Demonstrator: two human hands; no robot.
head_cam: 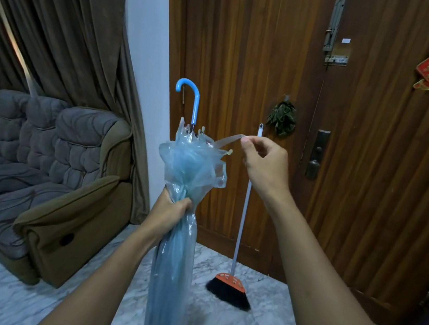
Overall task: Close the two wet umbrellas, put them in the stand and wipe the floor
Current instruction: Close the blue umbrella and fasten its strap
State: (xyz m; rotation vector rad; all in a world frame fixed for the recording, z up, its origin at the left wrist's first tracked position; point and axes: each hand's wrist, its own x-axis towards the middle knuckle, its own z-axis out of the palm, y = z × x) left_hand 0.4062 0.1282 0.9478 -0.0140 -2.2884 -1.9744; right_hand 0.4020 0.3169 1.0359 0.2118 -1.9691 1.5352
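- Upright, the folded blue umbrella [174,252] stands mid-scene, handle up, left hand [172,206] clenched around its canopy.
- Right hand [265,163] pinches the clear strap [227,140], pulled rightward.
- Broom [231,287] leans against the far door [249,57].

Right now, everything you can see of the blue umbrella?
The blue umbrella is folded but not yet fastened. It is held roughly upright, handle up, with its lower end running out of the bottom of the view. The canopy looks like translucent pale blue plastic, gathered loosely with rib tips poking out near the top. Its hooked handle is opaque bright blue. The left hand grips the bunched canopy at mid-length; the right hand pinches its clear closure strap, pulled out to the side.
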